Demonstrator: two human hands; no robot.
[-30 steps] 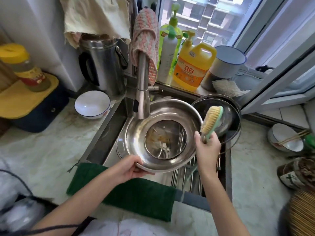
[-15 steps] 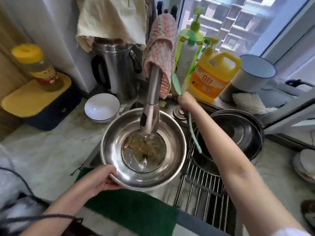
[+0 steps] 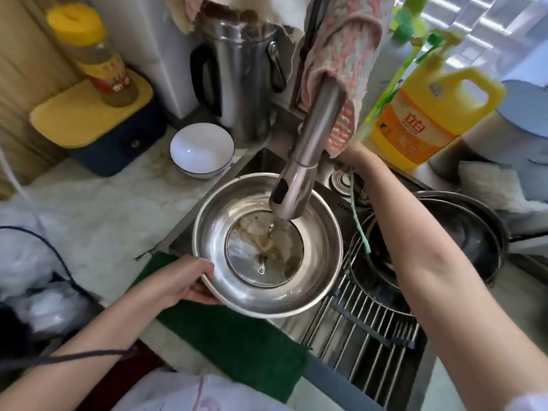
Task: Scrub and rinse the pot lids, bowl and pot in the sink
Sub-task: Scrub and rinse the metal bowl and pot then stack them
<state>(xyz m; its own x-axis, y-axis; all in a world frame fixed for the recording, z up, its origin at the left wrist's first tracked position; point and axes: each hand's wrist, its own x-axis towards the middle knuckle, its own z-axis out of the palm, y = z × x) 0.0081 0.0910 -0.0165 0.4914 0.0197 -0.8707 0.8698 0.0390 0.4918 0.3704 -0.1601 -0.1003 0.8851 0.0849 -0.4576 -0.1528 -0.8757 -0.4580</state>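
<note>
A steel pot lid (image 3: 321,262) with a glass centre lies upturned under the faucet (image 3: 305,161), brown residue on the glass and a thin stream of water landing on it. My left hand (image 3: 178,280) grips its near-left rim. My right hand (image 3: 351,157) reaches behind the faucet and the pink cloth (image 3: 341,54), so its fingers are hidden. The scrub brush's green cord (image 3: 357,215) hangs down from it; the brush head is out of sight. A dark pot (image 3: 468,232) with another lid sits in the sink on the right. On the counter stands a white bowl (image 3: 201,149).
A wire rack (image 3: 370,330) spans the sink's front. A green mat (image 3: 237,336) covers the near edge. A steel kettle (image 3: 237,69), a yellow detergent jug (image 3: 424,114) and an enamel mug (image 3: 519,129) line the back. A yellow-lidded box (image 3: 89,123) sits at left.
My right hand went from beside the lid to behind the faucet, taking the brush with it. My left hand moved the lid under the spout, and water now falls on it.
</note>
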